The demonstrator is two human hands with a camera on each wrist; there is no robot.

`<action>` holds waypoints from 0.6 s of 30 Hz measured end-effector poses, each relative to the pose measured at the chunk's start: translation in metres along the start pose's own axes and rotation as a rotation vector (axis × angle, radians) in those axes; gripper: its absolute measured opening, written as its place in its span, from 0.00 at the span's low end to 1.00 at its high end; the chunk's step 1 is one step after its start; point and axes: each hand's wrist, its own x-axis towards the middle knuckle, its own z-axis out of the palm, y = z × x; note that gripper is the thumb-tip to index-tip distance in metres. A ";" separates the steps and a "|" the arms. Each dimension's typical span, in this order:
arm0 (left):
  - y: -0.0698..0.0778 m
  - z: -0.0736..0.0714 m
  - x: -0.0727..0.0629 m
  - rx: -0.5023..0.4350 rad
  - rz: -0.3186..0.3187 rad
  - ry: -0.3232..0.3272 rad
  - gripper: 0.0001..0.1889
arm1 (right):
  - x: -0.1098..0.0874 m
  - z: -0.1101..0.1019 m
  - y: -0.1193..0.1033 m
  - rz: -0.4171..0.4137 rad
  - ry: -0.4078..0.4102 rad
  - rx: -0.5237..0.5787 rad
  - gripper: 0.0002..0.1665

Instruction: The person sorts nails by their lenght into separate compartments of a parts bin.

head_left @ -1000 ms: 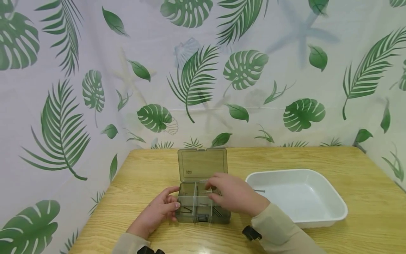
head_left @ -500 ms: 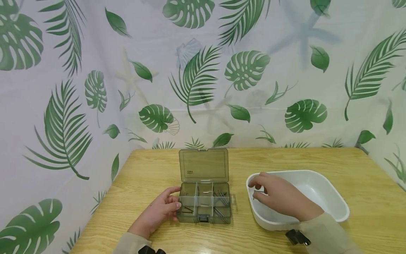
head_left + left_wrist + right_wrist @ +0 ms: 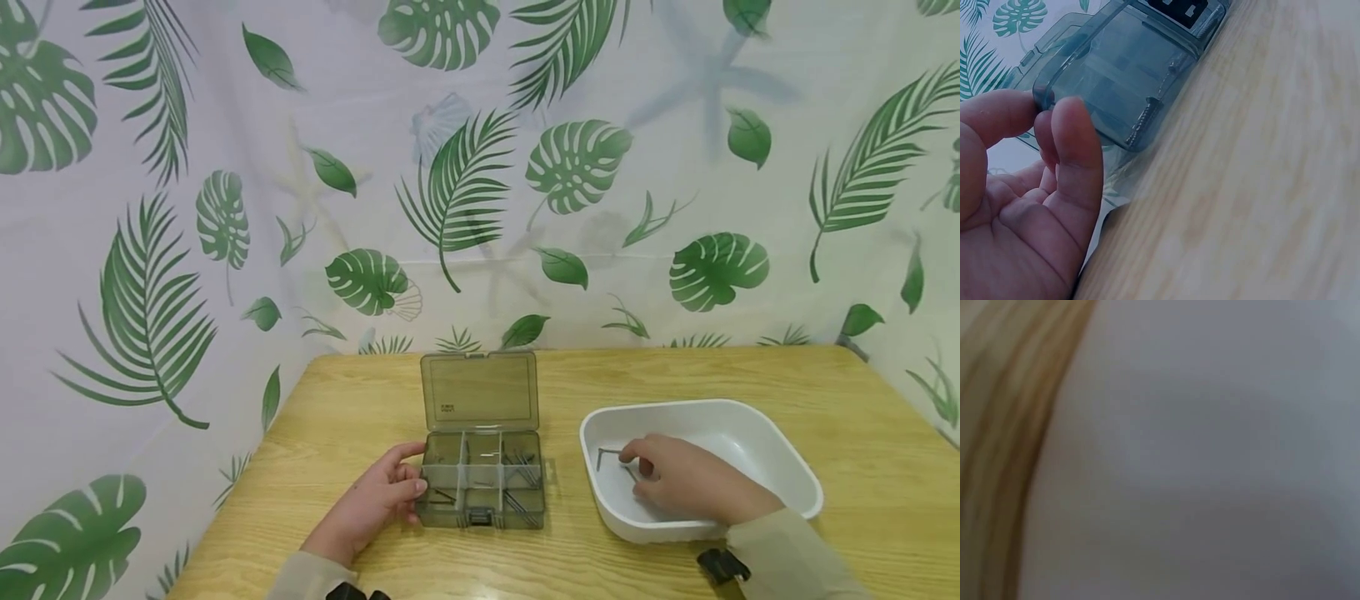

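A smoky translucent compartment box [image 3: 481, 518] stands on the table with its lid [image 3: 480, 390] raised. My left hand [image 3: 382, 496] grips its left side, thumb at the front and index finger farther back; the left wrist view shows the thumb [image 3: 1075, 140] against the box wall [image 3: 1122, 81]. Thin metal pieces [image 3: 521, 471] lie in several compartments. Inside the white tray [image 3: 780, 442] is my right hand [image 3: 686, 479], thumb and index finger apart. An L-shaped metal key [image 3: 600, 458] lies by its fingertips, and a thin metal rod [image 3: 629, 472] shows between them.
The wooden table [image 3: 337, 408] carries the box at the middle and the tray on the right. A leaf-printed cloth [image 3: 480, 167] closes the back and sides. In the right wrist view, blurred white tray wall [image 3: 1197, 437] fills most of the picture.
My right hand has moved from over the compartment box into the tray, then a little farther right and lower. My left hand keeps its hold on the box.
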 end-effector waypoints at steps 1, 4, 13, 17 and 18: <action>0.000 0.000 0.000 -0.001 -0.002 0.000 0.35 | 0.001 0.001 0.001 0.007 -0.008 -0.005 0.21; 0.000 0.000 0.000 -0.003 0.000 0.002 0.35 | 0.003 0.003 0.003 0.017 -0.028 -0.014 0.17; -0.001 -0.002 0.002 0.004 0.001 0.005 0.35 | 0.002 0.003 0.003 0.011 -0.035 -0.019 0.10; -0.002 -0.002 0.001 -0.002 -0.009 0.000 0.35 | 0.000 0.003 0.001 0.011 -0.037 -0.010 0.12; -0.002 -0.002 0.001 -0.003 -0.010 -0.002 0.35 | -0.001 0.003 0.001 0.012 -0.037 -0.010 0.12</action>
